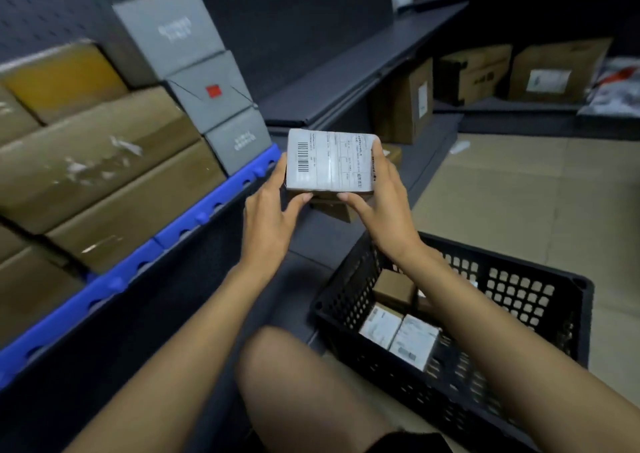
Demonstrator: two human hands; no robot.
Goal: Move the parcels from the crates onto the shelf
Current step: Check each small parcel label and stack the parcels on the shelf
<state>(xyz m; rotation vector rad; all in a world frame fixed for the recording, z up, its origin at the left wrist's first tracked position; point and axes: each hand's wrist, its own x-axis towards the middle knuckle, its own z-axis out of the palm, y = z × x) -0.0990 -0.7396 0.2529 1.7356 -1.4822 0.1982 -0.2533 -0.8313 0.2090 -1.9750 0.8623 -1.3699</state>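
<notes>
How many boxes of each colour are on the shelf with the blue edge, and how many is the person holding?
Grey boxes stacked on the shelf: 3
Brown boxes on the shelf, as far as the blurred view shows: 6
White-labelled parcel held in both hands: 1
Total: 10

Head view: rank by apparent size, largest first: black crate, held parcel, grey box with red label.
1. black crate, clearly largest.
2. held parcel and grey box with red label look alike; the parcel is nearer the camera, so I won't rank them.
</notes>
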